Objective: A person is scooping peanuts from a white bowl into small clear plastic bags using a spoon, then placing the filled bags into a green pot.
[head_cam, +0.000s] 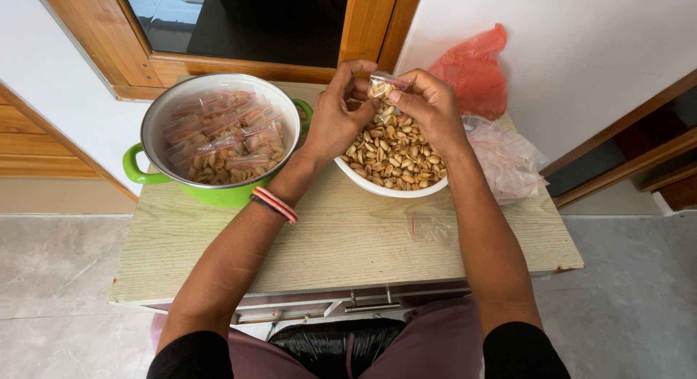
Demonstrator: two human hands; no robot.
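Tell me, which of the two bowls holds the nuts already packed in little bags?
The green pot on the left: its nuts sit in small clear bags. The white bowl under the hands holds loose nuts.

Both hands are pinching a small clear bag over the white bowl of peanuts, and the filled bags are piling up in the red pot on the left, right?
Not quite: the pot holding the filled bags is green, not red, as the head view shows. The rest stands: the left hand and right hand pinch a small clear bag over the white bowl of peanuts.
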